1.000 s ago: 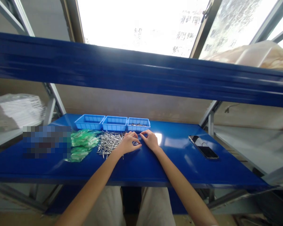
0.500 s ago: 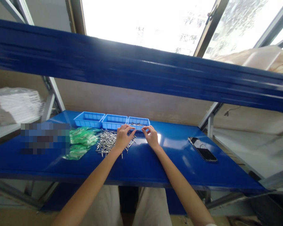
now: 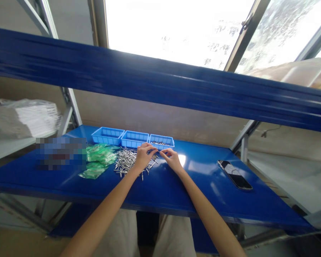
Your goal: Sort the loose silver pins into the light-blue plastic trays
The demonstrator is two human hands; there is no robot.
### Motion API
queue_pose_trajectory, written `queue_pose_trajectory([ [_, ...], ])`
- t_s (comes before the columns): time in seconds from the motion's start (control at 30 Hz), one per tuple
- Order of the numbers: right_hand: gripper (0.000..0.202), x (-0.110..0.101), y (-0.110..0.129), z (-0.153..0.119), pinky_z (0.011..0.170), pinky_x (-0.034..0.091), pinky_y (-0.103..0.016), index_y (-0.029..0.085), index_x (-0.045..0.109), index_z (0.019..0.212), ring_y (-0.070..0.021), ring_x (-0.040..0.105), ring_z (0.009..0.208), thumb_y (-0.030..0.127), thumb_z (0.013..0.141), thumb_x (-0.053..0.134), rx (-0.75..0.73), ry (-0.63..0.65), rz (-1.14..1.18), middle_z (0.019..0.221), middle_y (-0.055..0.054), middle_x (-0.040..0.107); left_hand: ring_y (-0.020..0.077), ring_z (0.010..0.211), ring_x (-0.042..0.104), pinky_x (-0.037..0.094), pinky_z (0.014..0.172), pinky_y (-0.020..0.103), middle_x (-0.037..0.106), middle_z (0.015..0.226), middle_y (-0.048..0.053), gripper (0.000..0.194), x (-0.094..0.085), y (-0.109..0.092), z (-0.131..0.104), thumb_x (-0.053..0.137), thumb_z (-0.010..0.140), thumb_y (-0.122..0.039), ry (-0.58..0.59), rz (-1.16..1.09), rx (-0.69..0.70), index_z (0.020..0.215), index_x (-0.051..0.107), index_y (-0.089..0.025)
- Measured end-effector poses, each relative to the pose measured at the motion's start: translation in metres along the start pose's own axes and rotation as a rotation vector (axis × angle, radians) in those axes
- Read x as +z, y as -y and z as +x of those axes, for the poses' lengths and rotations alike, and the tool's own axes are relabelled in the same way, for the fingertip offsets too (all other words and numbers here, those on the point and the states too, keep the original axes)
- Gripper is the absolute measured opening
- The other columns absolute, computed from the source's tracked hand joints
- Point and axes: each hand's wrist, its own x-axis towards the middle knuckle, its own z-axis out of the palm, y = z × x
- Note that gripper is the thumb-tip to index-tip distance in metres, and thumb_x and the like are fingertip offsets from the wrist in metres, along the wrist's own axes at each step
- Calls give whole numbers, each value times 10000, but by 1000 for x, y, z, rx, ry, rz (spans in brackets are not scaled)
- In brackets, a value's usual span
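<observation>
On my feed, left hand (image 3: 143,156) and right hand (image 3: 173,160) pinch narrowly, seemingly on one thin pin (image 3: 158,151), near a pin pile (image 3: 125,161) presumably placed for easy reach.

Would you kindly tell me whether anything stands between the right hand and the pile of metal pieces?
Yes: the left hand is between the right hand and most of the pile; only its right edge shows between them.

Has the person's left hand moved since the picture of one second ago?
Yes. Against the rightmost blue tray, the left hand is now further to the left and higher in the view.
</observation>
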Motion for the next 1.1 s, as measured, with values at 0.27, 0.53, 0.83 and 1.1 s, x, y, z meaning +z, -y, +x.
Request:
queue_pose_trajectory([
  [0.27, 351, 2, -2, 1, 397, 341, -189, 177, 569, 820, -81, 432, 482, 511, 735, 506, 231, -29, 259, 658, 4, 535, 156, 776, 555, 387, 754, 317, 601, 758, 18, 166, 11, -5, -9, 590, 750, -338, 49, -10, 59, 691, 663, -202],
  [0.53, 371, -6, 1, 2, 307, 340, -169, 176, 532, 807, -57, 414, 402, 515, 663, 577, 309, -60, 430, 588, 47, 472, 180, 854, 543, 351, 791, 341, 608, 838, 28, 147, 6, -7, -6, 549, 775, -305, 78, 90, 95, 798, 657, -207],
  [0.83, 438, -14, -4, 8, 532, 539, -247, 163, 563, 1015, -202, 599, 872, 459, 693, 586, 253, -149, 498, 944, -83, 632, 198, 878, 510, 343, 795, 349, 578, 856, 34, 195, -3, -8, 1, 482, 785, -310, -162, 57, -109, 764, 636, -191],
  [1.1, 327, -9, -3, 4, 626, 517, -294, 204, 615, 984, -169, 595, 803, 396, 721, 583, -4, 19, -1, 1107, -80, 562, 199, 879, 499, 344, 811, 357, 554, 867, 35, 189, -5, -9, 4, 474, 782, -287, -211, 60, -101, 768, 639, -196],
])
